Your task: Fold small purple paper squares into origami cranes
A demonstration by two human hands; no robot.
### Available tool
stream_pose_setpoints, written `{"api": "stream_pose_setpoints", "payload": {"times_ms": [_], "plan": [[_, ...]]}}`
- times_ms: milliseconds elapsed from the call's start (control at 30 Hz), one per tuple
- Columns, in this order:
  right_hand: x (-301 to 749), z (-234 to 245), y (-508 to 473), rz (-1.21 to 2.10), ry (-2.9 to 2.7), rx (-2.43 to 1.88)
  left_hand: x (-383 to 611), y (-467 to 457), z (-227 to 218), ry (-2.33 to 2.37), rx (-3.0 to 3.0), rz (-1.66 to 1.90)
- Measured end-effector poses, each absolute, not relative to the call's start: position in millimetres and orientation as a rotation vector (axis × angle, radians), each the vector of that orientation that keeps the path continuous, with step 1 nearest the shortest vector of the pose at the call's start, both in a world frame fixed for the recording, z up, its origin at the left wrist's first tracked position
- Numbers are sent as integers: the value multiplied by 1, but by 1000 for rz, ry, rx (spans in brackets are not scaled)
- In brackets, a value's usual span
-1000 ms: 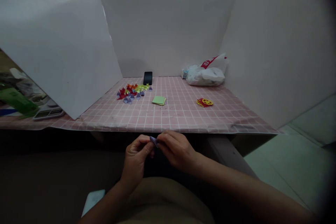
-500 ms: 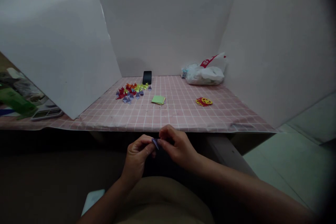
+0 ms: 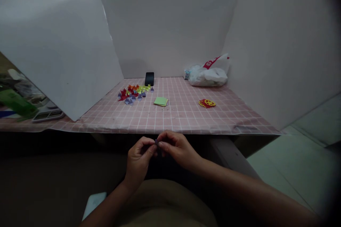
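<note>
My left hand (image 3: 138, 159) and my right hand (image 3: 177, 149) meet just below the table's front edge, over my lap. Both pinch a small folded purple paper piece (image 3: 157, 144) between their fingertips; only a sliver of it shows. On the pink checked tablecloth (image 3: 186, 117) lies a cluster of several small folded paper shapes (image 3: 133, 93) in red, orange, yellow and purple. A small stack of green paper squares (image 3: 161, 101) lies in the middle of the table.
A black phone (image 3: 149, 78) lies at the back by the white board wall (image 3: 170, 28). A white plastic bag (image 3: 209, 74) sits at the back right. A red and yellow paper cut-out (image 3: 207, 103) lies on the right. A scale (image 3: 48, 114) stands beyond the left board.
My fingertips have closed tighter over the purple paper, so less of it shows. My right hand's fingers have curled down a little. The things on the table have not moved.
</note>
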State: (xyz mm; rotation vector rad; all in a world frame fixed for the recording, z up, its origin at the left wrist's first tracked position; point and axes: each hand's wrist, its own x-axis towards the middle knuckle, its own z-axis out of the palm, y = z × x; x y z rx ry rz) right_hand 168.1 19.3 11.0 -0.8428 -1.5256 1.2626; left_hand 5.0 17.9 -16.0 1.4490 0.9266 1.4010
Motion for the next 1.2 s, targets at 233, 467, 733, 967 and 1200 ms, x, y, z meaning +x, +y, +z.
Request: {"api": "stream_pose_setpoints", "payload": {"times_ms": [233, 467, 733, 967, 1200], "plan": [[168, 10, 21, 1373, -1463, -835, 6, 20, -13, 983, 1478, 1391], [168, 11, 24, 1308, -1494, -885, 6, 19, -13, 1004, 1579, 1408], [166, 6, 23, 1195, -1534, -929, 4, 21, -17, 1090, 1698, 1435], [166, 4, 24, 1354, -1426, -864, 4, 21, -17, 1101, 1719, 1451], [166, 7, 23, 1448, -1374, -842, 4, 22, -16, 1106, 1744, 1457]]}}
